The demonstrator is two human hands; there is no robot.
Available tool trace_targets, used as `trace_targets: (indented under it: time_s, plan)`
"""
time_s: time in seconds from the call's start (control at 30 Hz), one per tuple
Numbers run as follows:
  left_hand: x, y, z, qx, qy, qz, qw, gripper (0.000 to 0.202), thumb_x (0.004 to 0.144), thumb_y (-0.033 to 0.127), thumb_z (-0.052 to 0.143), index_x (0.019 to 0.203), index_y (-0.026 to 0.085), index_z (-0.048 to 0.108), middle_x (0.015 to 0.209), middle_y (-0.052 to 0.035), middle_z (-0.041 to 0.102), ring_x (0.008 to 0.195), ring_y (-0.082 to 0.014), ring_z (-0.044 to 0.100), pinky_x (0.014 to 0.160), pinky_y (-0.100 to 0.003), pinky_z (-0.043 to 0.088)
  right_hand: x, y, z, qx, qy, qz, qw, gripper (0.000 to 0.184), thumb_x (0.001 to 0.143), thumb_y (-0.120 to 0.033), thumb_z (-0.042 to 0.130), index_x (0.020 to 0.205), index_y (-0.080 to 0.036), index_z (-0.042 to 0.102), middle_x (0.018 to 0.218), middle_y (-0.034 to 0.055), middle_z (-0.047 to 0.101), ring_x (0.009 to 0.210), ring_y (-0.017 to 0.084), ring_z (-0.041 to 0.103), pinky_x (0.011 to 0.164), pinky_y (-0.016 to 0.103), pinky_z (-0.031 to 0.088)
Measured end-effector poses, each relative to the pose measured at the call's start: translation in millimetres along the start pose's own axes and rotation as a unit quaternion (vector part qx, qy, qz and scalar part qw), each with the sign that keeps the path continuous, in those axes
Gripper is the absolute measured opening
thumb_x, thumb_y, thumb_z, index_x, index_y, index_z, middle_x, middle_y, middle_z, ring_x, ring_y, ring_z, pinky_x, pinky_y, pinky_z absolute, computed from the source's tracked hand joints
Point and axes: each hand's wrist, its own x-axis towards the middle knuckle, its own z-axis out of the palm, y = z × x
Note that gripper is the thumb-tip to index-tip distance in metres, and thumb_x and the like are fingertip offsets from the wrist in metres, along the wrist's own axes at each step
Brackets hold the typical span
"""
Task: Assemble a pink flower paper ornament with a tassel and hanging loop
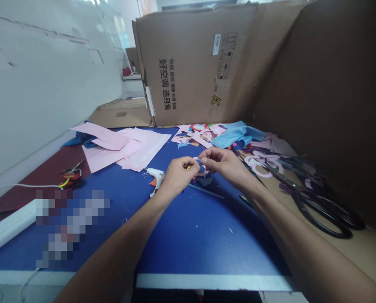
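Note:
My left hand (178,173) and my right hand (224,163) meet above the blue table surface (190,235), both with fingers pinched together. Between them they hold a small pink paper cut-out (202,169) with a bit of yellow and blue at it; its exact shape is hidden by the fingers. A white hot-glue gun (155,174) with an orange trigger lies on the table just left of my left hand. A thin stick (206,192) lies below the hands.
Pink paper sheets (124,147) lie at the back left. Pink and blue paper scraps (225,134) pile up at the back. Large black scissors (326,210) rest on cardboard at the right. A big cardboard box (200,63) stands behind. A white wall runs along the left.

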Motion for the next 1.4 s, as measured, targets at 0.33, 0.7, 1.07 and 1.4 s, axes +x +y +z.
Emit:
trace_targets:
  time_s: [0.33, 0.7, 1.07, 1.4]
  plan:
    - [1.3, 0.1, -2.0, -0.015, 0.010, -0.003, 1.000, 0.011, 0.082, 0.024, 0.070, 0.072, 0.020, 0.072, 0.070, -0.0001, 0.070, 0.065, -0.0139, 0.063, 0.065, -0.027, 0.050, 1.0, 0.0, -11.5, 0.008, -0.006, 0.009, 1.000, 0.040, 0.083, -0.057, 0.088, 0.103, -0.023, 0.078, 0.085, 0.0022, 0.072, 0.069, 0.016, 0.061, 0.064, 0.031, 0.054]
    - [-1.0, 9.2, -0.1, -0.065, 0.012, -0.037, 0.997, 0.010, 0.080, 0.018, 0.072, 0.071, 0.018, 0.071, 0.068, 0.0005, 0.069, 0.063, -0.0129, 0.065, 0.066, -0.025, 0.055, 1.8, 4.2, -12.4, 0.020, -0.048, 0.006, 0.999, 0.040, 0.076, -0.043, 0.096, 0.107, -0.021, 0.081, 0.087, 0.0017, 0.075, 0.078, 0.017, 0.069, 0.073, 0.032, 0.059]
    - [-2.4, 12.8, 1.1, -0.064, 0.009, -0.045, 0.997, 0.013, 0.080, 0.013, 0.069, 0.069, 0.017, 0.070, 0.066, 0.0013, 0.068, 0.058, -0.0111, 0.063, 0.061, -0.023, 0.053, 2.3, 3.8, -11.1, -0.013, -0.054, -0.016, 0.998, 0.033, 0.084, -0.050, 0.088, 0.091, -0.019, 0.077, 0.080, 0.0030, 0.075, 0.071, 0.017, 0.067, 0.066, 0.031, 0.058]
    - [-1.5, 10.6, 0.4, -0.069, -0.010, -0.036, 0.997, 0.007, 0.085, 0.022, 0.076, 0.081, 0.017, 0.078, 0.071, -0.0006, 0.073, 0.063, -0.0127, 0.064, 0.065, -0.026, 0.051, 2.2, 3.4, -11.2, -0.033, -0.049, -0.030, 0.998, 0.034, 0.085, -0.051, 0.086, 0.089, -0.019, 0.076, 0.078, 0.0024, 0.073, 0.069, 0.016, 0.065, 0.066, 0.031, 0.055]
